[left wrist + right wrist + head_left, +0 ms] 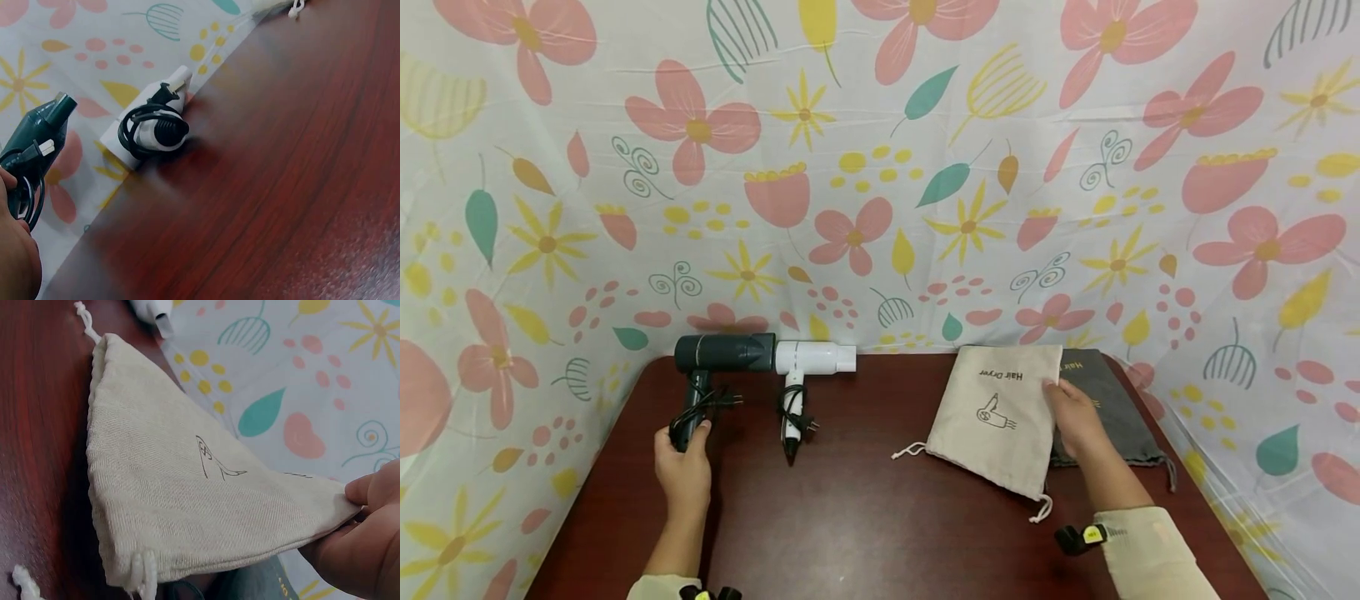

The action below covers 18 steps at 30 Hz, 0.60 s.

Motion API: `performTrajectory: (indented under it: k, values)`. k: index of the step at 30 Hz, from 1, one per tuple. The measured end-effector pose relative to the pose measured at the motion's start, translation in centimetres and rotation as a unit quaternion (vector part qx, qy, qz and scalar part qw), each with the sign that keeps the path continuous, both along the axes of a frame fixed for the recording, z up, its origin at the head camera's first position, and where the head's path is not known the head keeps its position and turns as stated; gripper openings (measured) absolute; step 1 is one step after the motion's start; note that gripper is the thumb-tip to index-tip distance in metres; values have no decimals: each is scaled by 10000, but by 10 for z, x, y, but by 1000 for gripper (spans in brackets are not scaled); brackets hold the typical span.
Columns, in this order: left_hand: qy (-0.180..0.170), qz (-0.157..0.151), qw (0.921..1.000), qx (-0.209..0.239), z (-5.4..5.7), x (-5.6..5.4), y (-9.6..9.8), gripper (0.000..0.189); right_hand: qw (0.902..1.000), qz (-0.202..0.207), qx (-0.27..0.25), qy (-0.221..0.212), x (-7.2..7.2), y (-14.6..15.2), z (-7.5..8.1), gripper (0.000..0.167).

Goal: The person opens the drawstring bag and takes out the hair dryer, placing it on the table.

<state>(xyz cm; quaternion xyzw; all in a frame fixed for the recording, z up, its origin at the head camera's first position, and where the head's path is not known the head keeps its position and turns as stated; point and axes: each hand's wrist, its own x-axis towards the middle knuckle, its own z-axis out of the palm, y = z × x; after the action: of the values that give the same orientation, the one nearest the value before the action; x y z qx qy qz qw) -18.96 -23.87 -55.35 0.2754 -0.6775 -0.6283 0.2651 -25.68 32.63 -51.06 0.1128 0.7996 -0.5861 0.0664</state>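
Note:
My left hand (685,467) grips the handle of a dark green hair dryer (725,352) at the table's back left, its cord wound about the handle. In the left wrist view that dryer (44,134) shows at the left edge, held by the fingers. Just right of it lies a white hair dryer (815,358) with a black cord round its handle. My right hand (1075,417) pinches the right edge of a beige drawstring bag (992,433) printed "Hair Dryer". The bag (162,469) sags from thumb and fingers in the right wrist view, partly covering a dark grey drawstring bag (1108,408).
The dark red wooden table (835,517) reflects light near its front. A flower-printed cloth (880,167) hangs behind the table and along both sides, close to the dryers and bags. White drawstrings (910,450) stick out from the beige bag's corners.

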Motion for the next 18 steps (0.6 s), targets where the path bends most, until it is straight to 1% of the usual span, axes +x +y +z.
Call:
performTrajectory:
  k: [5, 9, 16, 18]
  values:
    - [-149, 27, 9998, -144, -5, -3, -3, 31, 9997, -32, 247, -56, -3, 6, 1, 70]
    - [-289, -9, 9992, -258, -7, -4, -4, 38, 9995, -37, 299, -86, -5, 10, 2, 69]
    - [-404, -75, 9987, -299, -10, -6, -7, 46, 9991, -149, 405, -38, -12, 20, 5, 69]
    - [-444, -83, 9986, -293, -11, -6, -8, 47, 9988, -125, 474, -49, -13, 23, 6, 69]
